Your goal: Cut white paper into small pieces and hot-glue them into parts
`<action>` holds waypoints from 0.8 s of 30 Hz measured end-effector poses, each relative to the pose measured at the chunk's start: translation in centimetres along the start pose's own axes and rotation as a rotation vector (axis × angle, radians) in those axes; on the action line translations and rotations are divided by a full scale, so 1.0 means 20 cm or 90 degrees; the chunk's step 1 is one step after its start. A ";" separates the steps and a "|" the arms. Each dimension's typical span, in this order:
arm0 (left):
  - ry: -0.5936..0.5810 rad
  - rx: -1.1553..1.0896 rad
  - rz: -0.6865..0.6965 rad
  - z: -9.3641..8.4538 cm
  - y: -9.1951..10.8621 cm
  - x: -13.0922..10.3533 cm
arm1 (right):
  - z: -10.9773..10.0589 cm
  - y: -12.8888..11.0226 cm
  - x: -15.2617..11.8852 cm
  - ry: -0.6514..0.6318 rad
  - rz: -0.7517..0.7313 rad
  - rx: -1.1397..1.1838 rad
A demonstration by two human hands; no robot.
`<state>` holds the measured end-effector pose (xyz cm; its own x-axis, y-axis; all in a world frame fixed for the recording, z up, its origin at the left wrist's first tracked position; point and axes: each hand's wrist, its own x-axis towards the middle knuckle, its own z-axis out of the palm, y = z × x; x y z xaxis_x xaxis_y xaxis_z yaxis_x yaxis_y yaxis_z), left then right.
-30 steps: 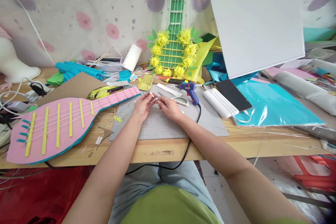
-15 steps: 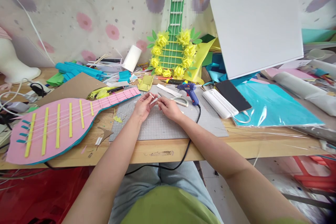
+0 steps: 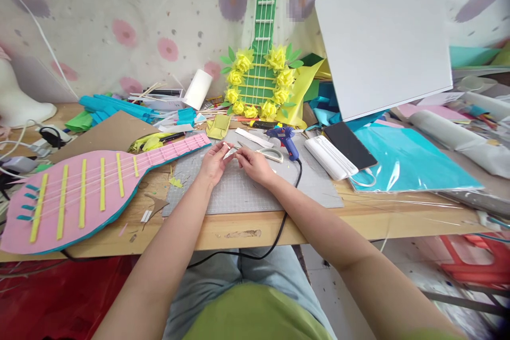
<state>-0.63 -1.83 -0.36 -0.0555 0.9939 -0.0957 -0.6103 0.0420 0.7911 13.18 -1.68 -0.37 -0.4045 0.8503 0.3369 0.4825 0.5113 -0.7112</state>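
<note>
Your left hand point(image 3: 215, 162) has its thumb and fingertips clamped on a small white piece point(image 3: 227, 145); much of it is covered by those fingertips, so its full shape can't be made out. Your right hand point(image 3: 254, 163) is curled, back upward, fingertips bunched; whether they grip anything, you can't tell from here. Your hands sit close together, tips nearly meeting; actual contact unclear. Behind your right hand, only the pale handle of the scissors point(image 3: 275, 155) shows plainly, the rest masked by your fingers. Black cord point(image 3: 279, 235) passes under your right forearm and droops past the front edge of the counter point(image 3: 358, 221). Green instrument point(image 3: 264, 21), ringed with yellow flowers, loses its top to the upper frame edge; the white head form point(image 3: 19, 101) is cut at far left. The heap of scraps along the back is too jumbled to sort. As for the white piece: it lies at the upper tips of your left hand, left of your right fingertips, above the grey cutting mat point(image 3: 314, 191). Nearby on the mat, a white strip point(image 3: 254, 138) lies just beyond your hands, with the blue glue gun point(image 3: 287, 141) to its right. The pink instrument point(image 3: 91, 183) rests to your left, its neck pointing toward your left hand.
</note>
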 end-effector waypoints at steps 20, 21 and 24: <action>-0.047 0.004 -0.031 0.00 0.01 -0.02 | 0.00 0.00 0.00 0.027 0.010 -0.034; -0.064 0.007 -0.044 0.00 0.02 -0.03 | 0.00 0.00 0.00 0.025 0.010 -0.024; -0.114 -0.014 -0.086 0.01 0.04 -0.05 | 0.01 0.00 -0.01 0.019 0.009 0.020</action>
<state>-0.91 -2.75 0.44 0.1681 0.9816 -0.0902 -0.6197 0.1764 0.7647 13.12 -1.77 -0.56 -0.3737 0.8609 0.3451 0.4624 0.4955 -0.7353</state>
